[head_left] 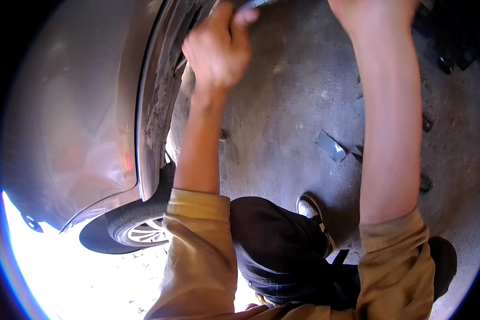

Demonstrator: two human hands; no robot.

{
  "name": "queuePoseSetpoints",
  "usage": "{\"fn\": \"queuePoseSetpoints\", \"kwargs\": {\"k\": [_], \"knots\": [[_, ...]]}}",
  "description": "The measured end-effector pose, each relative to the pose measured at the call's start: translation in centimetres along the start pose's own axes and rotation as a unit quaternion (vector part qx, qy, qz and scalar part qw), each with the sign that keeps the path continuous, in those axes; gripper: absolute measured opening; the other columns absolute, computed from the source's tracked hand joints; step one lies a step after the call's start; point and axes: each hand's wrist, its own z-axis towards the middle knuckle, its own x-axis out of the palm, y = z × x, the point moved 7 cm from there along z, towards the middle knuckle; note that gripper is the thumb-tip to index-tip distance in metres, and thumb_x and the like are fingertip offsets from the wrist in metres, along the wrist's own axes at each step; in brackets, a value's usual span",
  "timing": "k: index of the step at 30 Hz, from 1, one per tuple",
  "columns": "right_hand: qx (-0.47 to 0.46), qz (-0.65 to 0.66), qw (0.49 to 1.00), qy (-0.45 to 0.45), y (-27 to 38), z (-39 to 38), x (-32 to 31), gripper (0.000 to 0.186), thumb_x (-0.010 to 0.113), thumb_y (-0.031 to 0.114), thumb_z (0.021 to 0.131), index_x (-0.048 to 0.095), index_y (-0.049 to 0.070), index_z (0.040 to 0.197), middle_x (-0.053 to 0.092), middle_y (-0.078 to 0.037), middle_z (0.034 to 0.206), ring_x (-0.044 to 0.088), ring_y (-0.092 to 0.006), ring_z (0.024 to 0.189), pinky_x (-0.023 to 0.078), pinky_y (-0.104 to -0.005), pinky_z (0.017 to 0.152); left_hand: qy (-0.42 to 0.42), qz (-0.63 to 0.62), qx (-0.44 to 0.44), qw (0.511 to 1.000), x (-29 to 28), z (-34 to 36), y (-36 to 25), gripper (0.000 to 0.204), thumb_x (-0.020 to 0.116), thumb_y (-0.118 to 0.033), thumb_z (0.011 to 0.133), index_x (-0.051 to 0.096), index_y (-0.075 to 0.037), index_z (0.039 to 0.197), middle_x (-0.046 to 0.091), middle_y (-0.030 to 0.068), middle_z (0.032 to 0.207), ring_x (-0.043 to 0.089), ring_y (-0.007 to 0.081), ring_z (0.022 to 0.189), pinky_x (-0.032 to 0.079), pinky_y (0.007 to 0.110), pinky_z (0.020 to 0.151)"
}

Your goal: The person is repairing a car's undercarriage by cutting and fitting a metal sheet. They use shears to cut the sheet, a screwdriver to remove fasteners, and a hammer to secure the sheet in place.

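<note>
The right hand [373, 13] is cut off at the top edge, so only the wrist and heel are seen and its grip cannot be told. The left hand [218, 50] is raised against the wheel arch [162, 85], fingers curled shut around a thin grey tool [253, 4], most of which is lost beyond the frame; its kind cannot be made out. The arch lining is seen as dark, ribbed and crusted with dirt, set against the smooth, glossy brown car body [74, 117]. Below it, a black rubber tyre [128, 218] with a silver spoked rim is partly hidden by the tan sleeve [197, 250]. The concrete floor [293, 90] is rough and stained, with a flat grey scrap [330, 146] lying on it, shape blurred. A sneaker [309, 205] peeks from dark trousers.
</note>
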Motion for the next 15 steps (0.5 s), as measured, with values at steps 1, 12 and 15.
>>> {"fn": "queuePoseSetpoints", "kwargs": {"k": [1, 12, 15], "knots": [[0.028, 0.035, 0.999, -0.013, -0.2, -2.2, -0.5, 0.02, 0.038, 0.014, 0.094, 0.042, 0.01, 0.074, 0.032, 0.005, 0.052, 0.031, -0.009, 0.044, 0.031, -0.0295, 0.051, -0.014, -0.011, 0.02, 1.0, -0.3, -1.0, 0.0, 0.037, 0.059, -0.04, 0.087, 0.053, -0.007, 0.07, 0.053, 0.0133, 0.056, 0.053, 0.0372, 0.053, 0.04, 0.044, 0.046], [0.031, 0.071, 0.997, -0.01, -0.2, -7.4, -8.7, 0.016, 0.041, 0.009, 0.092, 0.046, 0.007, 0.076, 0.031, 0.004, 0.051, 0.032, -0.0117, 0.049, 0.032, -0.0247, 0.056, -0.023, -0.026, 0.147, 0.989, 1.2, -4.1, -2.1, 0.032, 0.063, -0.034, 0.085, 0.058, -0.007, 0.07, 0.051, 0.0074, 0.054, 0.049, 0.0214, 0.047, 0.035, 0.032, 0.043], [0.032, 0.03, 0.997, 0.06, 0.2, -4.0, -5.5, 0.018, 0.041, 0.009, 0.092, 0.045, 0.007, 0.075, 0.031, 0.005, 0.051, 0.032, -0.0111, 0.048, 0.032, -0.0247, 0.055, -0.058, -0.067, 0.015, 0.996, -0.1, -1.6, -0.6, 0.032, 0.063, -0.032, 0.086, 0.056, -0.005, 0.069, 0.053, 0.0094, 0.055, 0.051, 0.0246, 0.047, 0.037, 0.035, 0.044]]}}
